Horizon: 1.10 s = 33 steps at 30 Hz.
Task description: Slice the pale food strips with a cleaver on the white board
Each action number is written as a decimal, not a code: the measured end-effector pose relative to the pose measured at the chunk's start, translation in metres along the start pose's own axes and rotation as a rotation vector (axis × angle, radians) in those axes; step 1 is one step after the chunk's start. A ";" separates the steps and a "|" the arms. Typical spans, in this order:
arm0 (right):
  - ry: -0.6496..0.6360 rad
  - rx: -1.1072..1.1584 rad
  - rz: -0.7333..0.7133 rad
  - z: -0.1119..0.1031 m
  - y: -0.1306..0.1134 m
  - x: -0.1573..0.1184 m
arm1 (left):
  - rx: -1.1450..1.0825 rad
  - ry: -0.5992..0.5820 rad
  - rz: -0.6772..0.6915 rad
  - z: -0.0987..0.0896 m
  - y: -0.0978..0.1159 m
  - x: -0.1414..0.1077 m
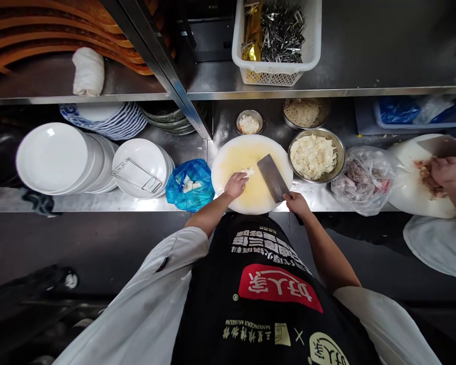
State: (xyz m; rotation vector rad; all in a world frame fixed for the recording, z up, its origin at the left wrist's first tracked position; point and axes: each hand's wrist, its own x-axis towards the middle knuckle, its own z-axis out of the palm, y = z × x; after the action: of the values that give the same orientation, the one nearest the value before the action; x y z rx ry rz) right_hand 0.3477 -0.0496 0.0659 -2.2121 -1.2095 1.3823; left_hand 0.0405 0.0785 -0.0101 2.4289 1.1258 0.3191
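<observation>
A round, yellowish cutting board (256, 200) lies on the steel counter in front of me. On its left part, my left hand (236, 185) rests with its fingers bent against a small pale piece of food (248, 172). My right hand (297, 204) is wrapped round the handle of a wide cleaver (272, 178). The cleaver's blade lies slanted over the right half of the board, a little apart from the white food. A blue plastic bag (190, 195) with white pieces in it sits left of the board.
A bowl of pale slices (313, 156), a small bowl (250, 122) and a plastic bag of meat (363, 180) surround the board. White plates (53, 158) stand at left. A shelf edge (327, 93) crosses above. A co-worker's hand (450, 172) is at another board, right.
</observation>
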 end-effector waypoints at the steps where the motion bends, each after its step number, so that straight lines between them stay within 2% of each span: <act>1: 0.025 -0.061 -0.027 0.001 -0.002 -0.001 | -0.005 0.006 -0.003 -0.001 0.001 0.000; 4: 0.089 -0.187 -0.096 0.007 -0.005 -0.007 | -0.007 0.025 -0.040 -0.004 0.004 0.003; 7: 0.118 -0.230 -0.090 0.014 -0.001 -0.016 | -0.001 0.029 -0.068 -0.008 0.005 0.006; 12: 0.009 -0.271 -0.087 0.019 0.004 -0.035 | -0.008 -0.029 0.032 -0.016 -0.005 0.007; 15: 0.026 -0.419 -0.139 0.023 -0.005 -0.051 | -0.026 -0.036 0.089 -0.017 -0.012 0.003; 18: 0.072 -0.541 -0.175 0.031 -0.016 -0.066 | -0.037 -0.016 0.072 -0.016 -0.016 0.000; 23: 0.055 -0.611 -0.193 0.048 -0.030 -0.079 | -0.071 0.005 0.070 -0.012 -0.019 -0.003; 26: 0.091 -0.597 -0.206 0.058 -0.036 -0.079 | -0.094 0.024 0.076 -0.009 -0.022 -0.005; 30: 0.042 -0.609 -0.132 0.065 -0.038 -0.076 | -0.093 0.038 0.081 -0.008 -0.025 -0.005; 33: 0.014 -0.647 -0.072 0.065 -0.036 -0.081 | -0.097 0.006 0.093 -0.009 -0.028 -0.005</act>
State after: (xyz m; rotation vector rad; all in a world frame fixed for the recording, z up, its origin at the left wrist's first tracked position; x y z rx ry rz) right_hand 0.2590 -0.1016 0.1046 -2.5241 -1.9186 1.0352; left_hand 0.0150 0.0940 -0.0157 2.4006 0.9788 0.4017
